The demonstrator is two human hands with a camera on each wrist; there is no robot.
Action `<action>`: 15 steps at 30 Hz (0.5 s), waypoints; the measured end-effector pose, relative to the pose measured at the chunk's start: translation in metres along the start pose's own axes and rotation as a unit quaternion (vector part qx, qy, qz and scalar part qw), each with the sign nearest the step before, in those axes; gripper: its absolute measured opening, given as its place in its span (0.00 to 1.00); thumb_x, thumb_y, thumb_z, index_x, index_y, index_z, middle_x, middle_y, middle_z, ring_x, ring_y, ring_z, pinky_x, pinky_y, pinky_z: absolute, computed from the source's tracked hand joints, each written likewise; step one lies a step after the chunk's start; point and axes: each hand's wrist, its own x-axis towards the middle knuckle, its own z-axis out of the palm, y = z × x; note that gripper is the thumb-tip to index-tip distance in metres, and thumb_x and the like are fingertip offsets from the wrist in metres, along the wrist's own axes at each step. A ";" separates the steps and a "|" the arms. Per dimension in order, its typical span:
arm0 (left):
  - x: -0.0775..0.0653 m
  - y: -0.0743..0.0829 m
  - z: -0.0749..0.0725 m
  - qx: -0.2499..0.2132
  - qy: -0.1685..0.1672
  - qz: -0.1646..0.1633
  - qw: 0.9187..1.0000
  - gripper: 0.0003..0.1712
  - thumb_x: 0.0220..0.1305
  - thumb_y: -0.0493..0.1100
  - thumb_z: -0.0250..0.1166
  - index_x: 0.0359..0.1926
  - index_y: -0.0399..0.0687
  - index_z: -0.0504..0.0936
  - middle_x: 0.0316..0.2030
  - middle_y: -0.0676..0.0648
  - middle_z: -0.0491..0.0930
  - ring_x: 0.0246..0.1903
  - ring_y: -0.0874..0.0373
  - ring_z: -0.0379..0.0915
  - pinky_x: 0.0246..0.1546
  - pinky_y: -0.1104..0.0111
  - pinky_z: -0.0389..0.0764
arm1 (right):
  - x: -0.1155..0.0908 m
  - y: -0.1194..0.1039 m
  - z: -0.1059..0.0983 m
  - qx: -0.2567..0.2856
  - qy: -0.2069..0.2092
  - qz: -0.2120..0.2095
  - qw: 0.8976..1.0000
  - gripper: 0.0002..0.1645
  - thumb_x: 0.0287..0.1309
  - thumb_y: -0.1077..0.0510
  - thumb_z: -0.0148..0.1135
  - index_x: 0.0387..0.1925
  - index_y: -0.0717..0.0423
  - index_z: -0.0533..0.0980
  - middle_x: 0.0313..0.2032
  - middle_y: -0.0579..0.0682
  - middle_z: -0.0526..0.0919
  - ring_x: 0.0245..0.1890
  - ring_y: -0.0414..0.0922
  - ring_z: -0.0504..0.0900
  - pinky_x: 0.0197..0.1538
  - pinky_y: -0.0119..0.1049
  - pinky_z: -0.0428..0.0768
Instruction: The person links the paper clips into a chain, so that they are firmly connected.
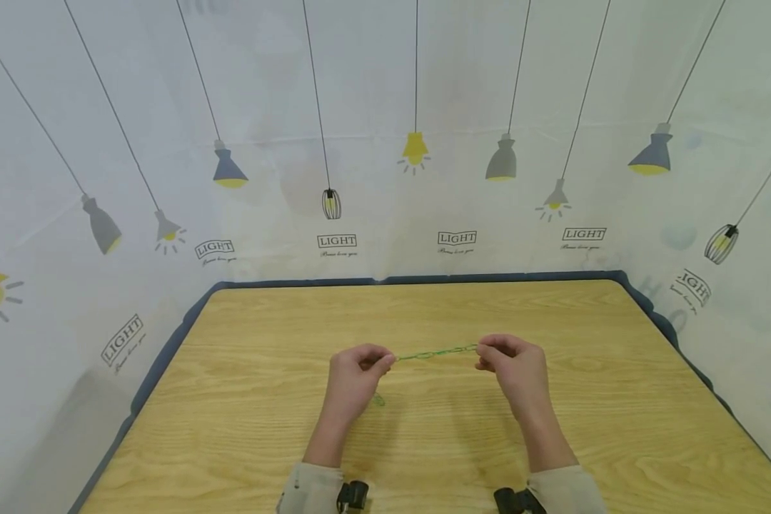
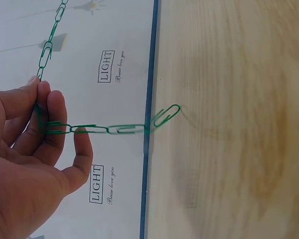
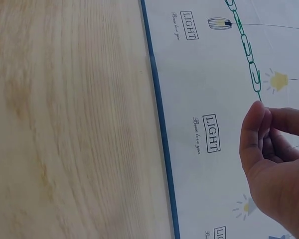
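A chain of green paper clips [image 1: 435,353] is stretched between the two hands above the table. My left hand [image 1: 355,380] pinches it between thumb and fingertips. From that hand a loose tail of linked clips [image 2: 127,129] hangs down, its last clip tilted in the left wrist view. My right hand [image 1: 517,371] pinches the other end, and the clip [image 3: 254,77] beside those fingertips shows in the right wrist view. The part of the chain inside each grip is hidden by the fingers.
The wood-grain table [image 1: 244,428] lies beneath both hands, with a dark blue edge [image 1: 295,283] along its back and sides. White sheeting [image 1: 373,86] printed with hanging lamps stands around it. Dark wrist cameras [image 1: 353,494] sit at the sleeves.
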 end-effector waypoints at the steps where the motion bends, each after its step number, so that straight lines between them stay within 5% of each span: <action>1: 0.000 0.000 -0.001 -0.001 0.000 -0.002 1.000 0.07 0.72 0.41 0.71 0.41 0.43 0.92 0.37 0.39 0.91 0.36 0.46 0.87 0.34 0.73 0.83 | 0.000 0.000 -0.001 -0.002 0.001 0.000 1.000 0.15 0.73 0.59 0.67 0.53 0.66 0.83 0.41 0.47 0.86 0.35 0.38 0.88 0.46 0.29 0.88; 9: 0.001 -0.005 -0.006 -0.015 0.006 -0.014 1.000 0.07 0.72 0.41 0.71 0.42 0.42 0.91 0.38 0.36 0.90 0.39 0.39 0.87 0.35 0.73 0.83 | 0.000 -0.002 -0.006 -0.006 0.007 0.004 1.000 0.15 0.73 0.59 0.66 0.53 0.66 0.83 0.40 0.46 0.86 0.35 0.39 0.89 0.50 0.32 0.89; 15: 0.003 -0.008 -0.009 -0.011 0.012 -0.015 1.000 0.06 0.71 0.41 0.72 0.41 0.42 0.91 0.36 0.39 0.91 0.36 0.49 0.87 0.35 0.73 0.83 | 0.001 0.000 -0.009 0.004 0.010 0.007 1.000 0.16 0.73 0.59 0.67 0.53 0.67 0.82 0.39 0.44 0.85 0.34 0.38 0.89 0.48 0.30 0.88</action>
